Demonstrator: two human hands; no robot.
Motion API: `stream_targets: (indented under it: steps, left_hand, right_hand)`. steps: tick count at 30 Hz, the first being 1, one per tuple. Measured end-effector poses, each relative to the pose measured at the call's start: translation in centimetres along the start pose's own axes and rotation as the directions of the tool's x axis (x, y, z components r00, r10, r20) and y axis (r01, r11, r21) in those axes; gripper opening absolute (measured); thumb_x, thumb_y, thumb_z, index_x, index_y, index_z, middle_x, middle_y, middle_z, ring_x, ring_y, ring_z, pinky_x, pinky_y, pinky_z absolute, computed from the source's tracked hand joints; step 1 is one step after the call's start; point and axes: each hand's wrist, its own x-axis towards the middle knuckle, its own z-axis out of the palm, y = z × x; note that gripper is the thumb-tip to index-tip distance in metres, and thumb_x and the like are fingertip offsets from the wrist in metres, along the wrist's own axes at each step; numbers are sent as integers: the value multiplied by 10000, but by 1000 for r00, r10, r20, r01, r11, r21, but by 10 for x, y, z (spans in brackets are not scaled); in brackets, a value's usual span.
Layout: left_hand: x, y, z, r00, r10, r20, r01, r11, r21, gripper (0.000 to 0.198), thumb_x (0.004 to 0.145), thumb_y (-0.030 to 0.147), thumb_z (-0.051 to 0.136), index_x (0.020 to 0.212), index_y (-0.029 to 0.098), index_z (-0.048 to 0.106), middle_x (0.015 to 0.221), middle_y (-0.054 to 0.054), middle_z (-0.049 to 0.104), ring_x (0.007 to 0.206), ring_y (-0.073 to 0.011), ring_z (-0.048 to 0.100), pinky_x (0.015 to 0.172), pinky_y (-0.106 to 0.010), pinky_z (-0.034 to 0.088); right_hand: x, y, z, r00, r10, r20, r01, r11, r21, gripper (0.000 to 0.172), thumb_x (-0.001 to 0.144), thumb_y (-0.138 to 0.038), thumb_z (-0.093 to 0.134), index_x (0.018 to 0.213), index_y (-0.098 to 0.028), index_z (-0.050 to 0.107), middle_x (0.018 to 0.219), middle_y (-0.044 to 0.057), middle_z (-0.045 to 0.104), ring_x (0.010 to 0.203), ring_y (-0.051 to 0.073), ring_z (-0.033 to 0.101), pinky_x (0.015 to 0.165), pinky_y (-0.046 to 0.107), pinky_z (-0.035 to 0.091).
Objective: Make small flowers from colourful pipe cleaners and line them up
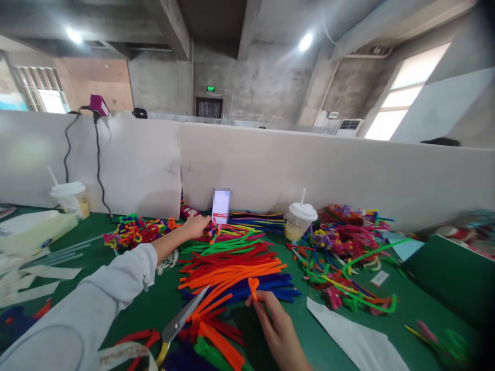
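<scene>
My right hand (273,322) pinches an orange pipe cleaner (253,285) bent into a small heart-like loop, held low over the green table. My left hand (196,226) reaches far forward, its fingers by a small multicoloured piece (213,233) in front of the phone (221,206); whether it grips that piece is too small to tell. Between the hands lie rows of orange pipe cleaners (232,272), red ones (232,257), green ones (224,244) and dark blue ones (276,286). Open scissors (178,324) with yellow handles rest at the lower middle.
A lidded cup (299,221) stands beyond the rows, another cup (71,200) at far left. Tangled pipe cleaners (348,232) pile up on the right, and a colourful heap (141,232) sits by my left forearm. White paper (356,337) lies at lower right. A white partition (328,170) borders the table.
</scene>
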Motion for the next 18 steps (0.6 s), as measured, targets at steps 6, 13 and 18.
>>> stream_targets:
  steps: [6,13,18]
  left_hand:
    - [3,0,-2,998,62,-8,-61,998,29,381,713,236,539,1071,133,462,977,-150,619,962,-287,540,879,-423,288]
    - [-4,-5,4,998,41,53,-43,998,42,381,694,275,538,1040,117,520,940,-166,631,904,-286,573,848,-401,323]
    - [-4,-8,6,997,26,66,-29,999,34,345,690,286,528,1005,145,547,887,-138,647,857,-281,586,814,-403,345]
  right_hand:
    - [-6,1,-1,994,-105,-9,103,990,-95,209,860,-252,385,753,-206,558,700,34,583,651,153,551,608,240,443]
    - [-6,0,1,992,-123,-16,122,989,-87,188,852,-226,394,750,-206,550,693,29,579,645,150,546,596,237,441]
    - [-2,0,2,998,-50,-42,48,997,-64,215,850,-269,398,722,-195,553,668,23,576,631,147,543,592,231,433]
